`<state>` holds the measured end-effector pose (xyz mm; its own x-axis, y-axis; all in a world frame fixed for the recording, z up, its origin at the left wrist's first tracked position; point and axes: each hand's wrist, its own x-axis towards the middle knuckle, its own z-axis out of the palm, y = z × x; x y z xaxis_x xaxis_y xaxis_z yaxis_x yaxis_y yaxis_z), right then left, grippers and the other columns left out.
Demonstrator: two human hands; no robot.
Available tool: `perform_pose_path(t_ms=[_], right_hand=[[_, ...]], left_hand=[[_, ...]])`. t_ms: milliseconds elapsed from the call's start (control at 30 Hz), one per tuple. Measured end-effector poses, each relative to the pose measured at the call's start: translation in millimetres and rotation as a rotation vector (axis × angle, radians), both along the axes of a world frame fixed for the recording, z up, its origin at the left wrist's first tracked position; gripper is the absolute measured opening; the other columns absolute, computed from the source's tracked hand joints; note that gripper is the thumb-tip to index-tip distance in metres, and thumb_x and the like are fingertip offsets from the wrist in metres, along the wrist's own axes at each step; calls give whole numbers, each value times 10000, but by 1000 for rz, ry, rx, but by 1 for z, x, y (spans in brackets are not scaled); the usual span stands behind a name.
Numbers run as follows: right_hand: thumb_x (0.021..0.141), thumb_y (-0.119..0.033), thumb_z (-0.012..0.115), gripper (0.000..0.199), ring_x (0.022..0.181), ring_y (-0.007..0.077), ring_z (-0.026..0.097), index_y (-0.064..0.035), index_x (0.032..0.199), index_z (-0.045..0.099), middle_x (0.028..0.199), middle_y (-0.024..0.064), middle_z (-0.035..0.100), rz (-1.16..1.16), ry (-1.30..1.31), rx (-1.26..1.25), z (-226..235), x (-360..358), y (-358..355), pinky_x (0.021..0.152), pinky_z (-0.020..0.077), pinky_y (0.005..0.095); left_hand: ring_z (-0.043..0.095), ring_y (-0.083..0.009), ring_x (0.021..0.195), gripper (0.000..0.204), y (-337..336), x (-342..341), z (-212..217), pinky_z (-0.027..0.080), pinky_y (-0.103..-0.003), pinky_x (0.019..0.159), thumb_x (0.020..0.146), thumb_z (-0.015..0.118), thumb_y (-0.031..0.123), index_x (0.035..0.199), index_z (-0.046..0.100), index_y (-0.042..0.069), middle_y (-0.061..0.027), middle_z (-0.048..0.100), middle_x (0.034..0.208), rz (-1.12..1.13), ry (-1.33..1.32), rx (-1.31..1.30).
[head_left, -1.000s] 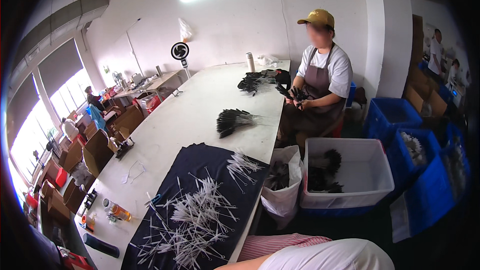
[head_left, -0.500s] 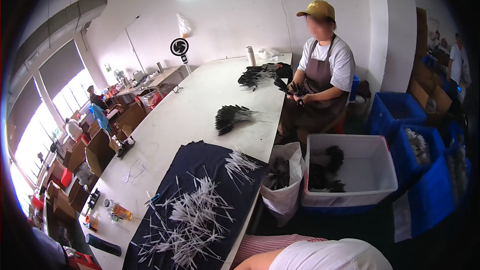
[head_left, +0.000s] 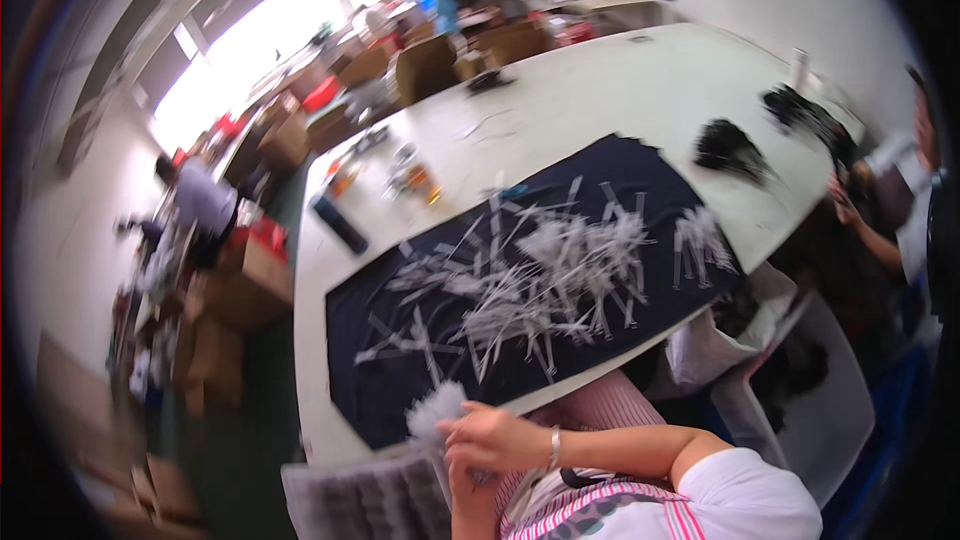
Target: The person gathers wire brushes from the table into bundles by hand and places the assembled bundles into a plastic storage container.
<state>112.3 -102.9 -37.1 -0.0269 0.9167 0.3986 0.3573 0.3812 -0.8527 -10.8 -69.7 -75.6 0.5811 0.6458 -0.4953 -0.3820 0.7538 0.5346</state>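
White table (head_left: pixel 620 80), dark cloth (head_left: pixel 365 395) on it. Left hand (head_left: pixel 464 468) clasps a white brush bunch (head_left: pixel 436 409) by the near edge; right hand (head_left: pixel 497 437) overlaps, grip too blurry to call. Probably bunching up; next move needs a snug hold.

Head-worn fisheye view, tilted, looking down across a white table (head_left: pixel 600 85), hands (head_left: pixel 492 437) close below

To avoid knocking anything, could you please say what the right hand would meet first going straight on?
The right hand would probably meet the bundle of white brushes first, though blur leaves depth unclear.
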Motion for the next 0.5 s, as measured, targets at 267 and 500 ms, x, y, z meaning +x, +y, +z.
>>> perform_pose_path(t_ms=[267, 500], right_hand=[[703, -144, 695, 804, 1065, 177, 429, -22, 1314, 187, 1201, 151, 397, -219, 463, -71, 14, 3, 3, 877, 385, 288], [599, -58, 706, 814, 1059, 194, 430, -36, 1267, 243, 1145, 130, 413, -402, 970, -224, 25, 2, 12, 897, 371, 304]], left_hand=[[572, -193, 776, 428, 1, -8, 19, 477, -354, 664, 651, 616, -37, 1056, 494, 24, -83, 566, 938, -190, 318, 514], [443, -175, 1092, 432, 1, 61, 8, 393, -330, 857, 842, 459, 229, 1204, 370, 10, -115, 463, 1132, 101, -352, 133]])
